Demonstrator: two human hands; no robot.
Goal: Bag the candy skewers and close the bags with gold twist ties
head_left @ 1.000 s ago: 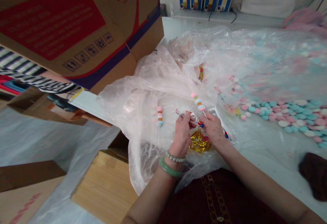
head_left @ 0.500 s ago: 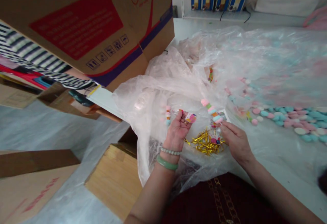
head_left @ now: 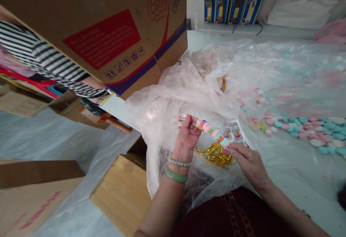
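My left hand [head_left: 186, 139] pinches a small printed clear wrapper bag [head_left: 195, 122] by its mouth. My right hand [head_left: 247, 159] holds a skewer of pastel candy discs [head_left: 216, 134] by its stick end, and the skewer's tip lies at the mouth of the bag. Both hands are closed on what they hold. Under them lies a heap of gold twist ties [head_left: 216, 153] on crumpled clear plastic sheeting [head_left: 173, 93]. A short stack of printed wrappers [head_left: 234, 133] rests just beyond the right hand.
Loose pink, blue and white candy discs [head_left: 305, 129] spread over the white table [head_left: 297, 186] at right, partly under plastic. A large cardboard box [head_left: 102, 28] hangs over the upper left. Wooden and cardboard boxes [head_left: 119, 190] stand below left. Blue packages [head_left: 229, 8] line a back shelf.
The right hand has swung the candy skewer from upright to lying flat, its tip brought to the wrapper held in the left hand. The camera view rose slightly.
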